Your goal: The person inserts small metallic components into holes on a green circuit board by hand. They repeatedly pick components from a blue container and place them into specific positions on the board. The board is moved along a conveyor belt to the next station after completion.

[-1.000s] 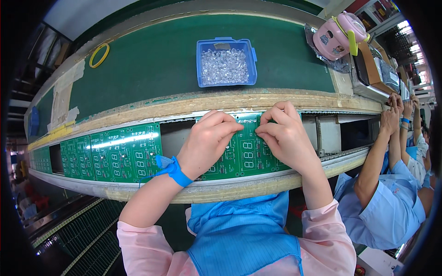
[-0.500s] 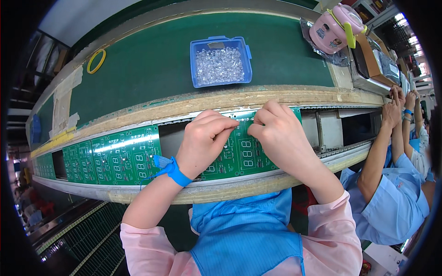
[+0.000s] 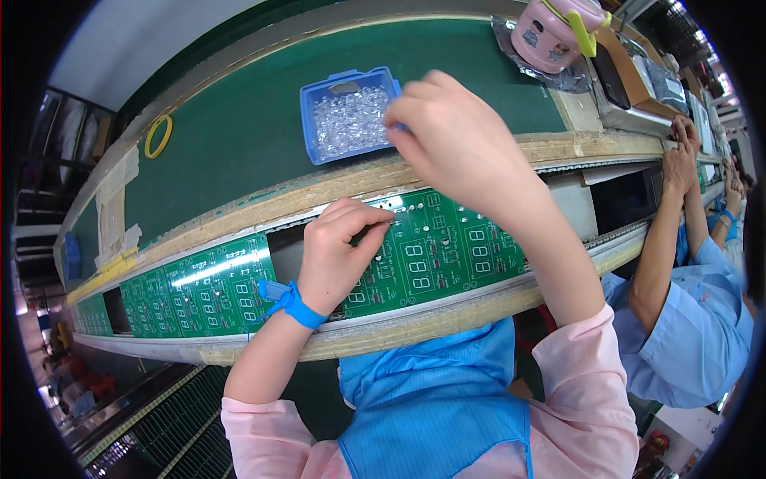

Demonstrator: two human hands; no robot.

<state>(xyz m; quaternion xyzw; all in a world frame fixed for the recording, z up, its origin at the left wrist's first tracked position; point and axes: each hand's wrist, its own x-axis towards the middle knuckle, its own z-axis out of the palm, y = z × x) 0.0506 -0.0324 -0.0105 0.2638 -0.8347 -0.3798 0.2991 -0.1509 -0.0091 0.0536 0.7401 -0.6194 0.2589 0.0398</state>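
Note:
My left hand (image 3: 339, 255), with a blue wrist strap (image 3: 294, 303), is closed in a pinch over the upper left part of a green circuit board (image 3: 459, 275). Whatever lies between thumb and forefinger is too small to make out. White digit displays and small parts sit on the board. Farther off, my right hand (image 3: 451, 140) hovers at the right rim of a blue bin (image 3: 309, 132) full of small clear plastic pieces (image 3: 351, 120). Its fingers are bent, with a small gap between thumb and forefinger, and nothing shows in them.
More green circuit boards (image 3: 211, 287) lie along the rail to the left. A yellow ring (image 3: 159, 136) rests on the green bench (image 3: 239, 112). At the back right stand a pink container (image 3: 550, 36) and a cardboard box (image 3: 630, 68). A co-worker's arm (image 3: 658, 247) reaches in at right.
My right hand has left the board and moved up to the bin's right edge. My left hand keeps its pinch at the board. The whole view has shifted slightly.

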